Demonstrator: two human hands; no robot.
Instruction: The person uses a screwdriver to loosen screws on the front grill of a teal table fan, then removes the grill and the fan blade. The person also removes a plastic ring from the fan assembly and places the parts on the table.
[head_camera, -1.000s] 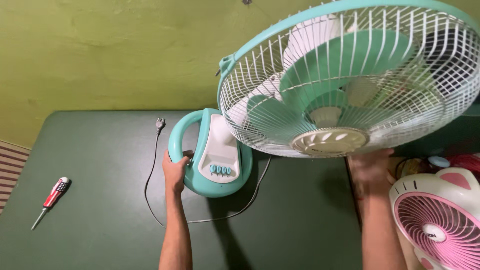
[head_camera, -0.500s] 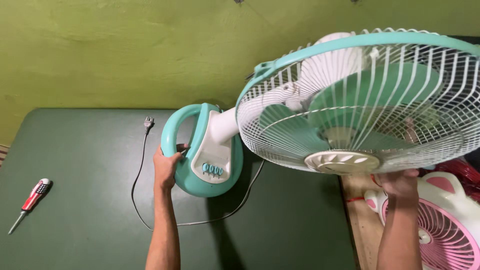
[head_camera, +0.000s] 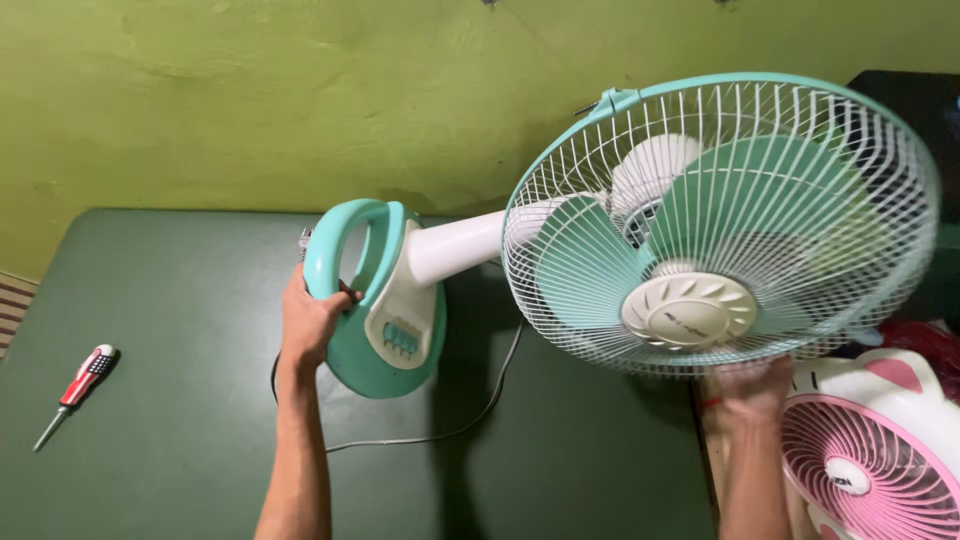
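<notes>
The right hand (head_camera: 752, 392) gripped the lower rim of the teal fan's white grille (head_camera: 720, 220), the left hand (head_camera: 308, 320) was clamped on its base handle (head_camera: 340, 245), lifting it above the green table (head_camera: 180, 400), the screwdriver (head_camera: 75, 380) lying well apart.

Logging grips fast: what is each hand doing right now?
Left hand: closed on the fan base handle.
Right hand: blurred, at the fan grille lower rim; grip cannot be told.

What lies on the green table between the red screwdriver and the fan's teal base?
In the head view, only bare green table lies between the red screwdriver and the teal base, until the left hand gripping the base's handle loop; the grey cord trails below it.
</notes>
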